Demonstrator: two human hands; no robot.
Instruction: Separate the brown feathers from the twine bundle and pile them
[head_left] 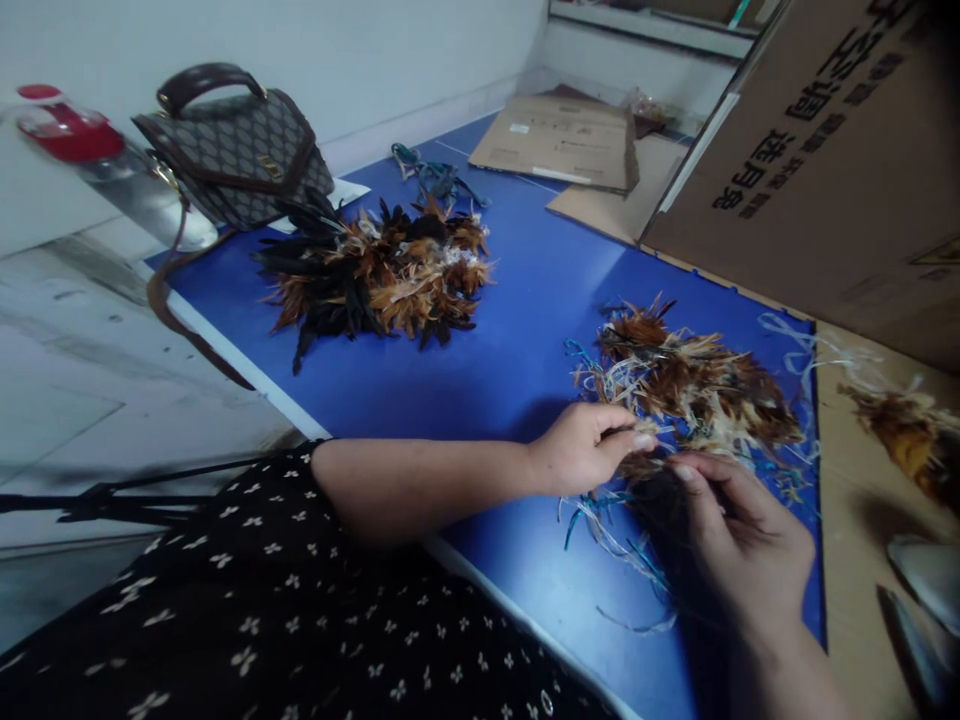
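My left hand (589, 448) is closed, thumb and fingers pinching a small bundle of brown feathers (641, 465). My right hand (739, 535) pinches the right end of that bundle between thumb and forefinger. Just beyond both hands lies a pile of brown and cream feathers (697, 375) with pale and blue strings about it. Loose blue and white strings (626, 550) trail over the blue tabletop (517, 590) below my hands. Farther left rests a larger heap of brown and black feathers (397, 270).
A patterned handbag (240, 160) and a red-capped water bottle (112, 160) stand at the far left. Flattened cardboard (559, 145) lies at the back. A big cardboard box (832, 190) rises at the right, with more feathers (911, 430) near it.
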